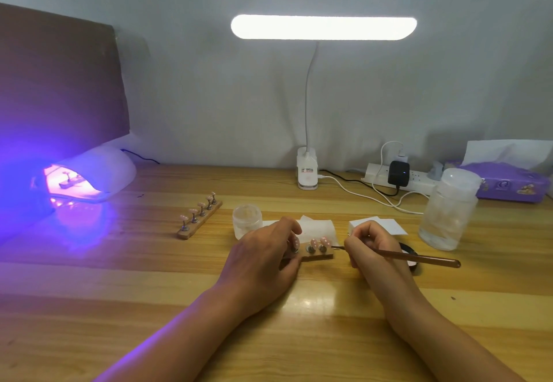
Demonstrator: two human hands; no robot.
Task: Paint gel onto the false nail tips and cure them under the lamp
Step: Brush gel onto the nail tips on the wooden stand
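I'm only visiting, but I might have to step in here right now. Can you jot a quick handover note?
Left hand grips the wooden holder on the table.
Right hand holds the brush, its tip at the rightmost nail tip.
A third holder sits inside the lit curing lamp. A five-tip holder stands apart, and its state is unclear.
Left to do: finish painting this set, then cure it.

Beyond the grip stands a lit desk lamp [307,170] — right of the grip, a clear jar [449,214], a power strip [375,172] and a tissue box [508,185].
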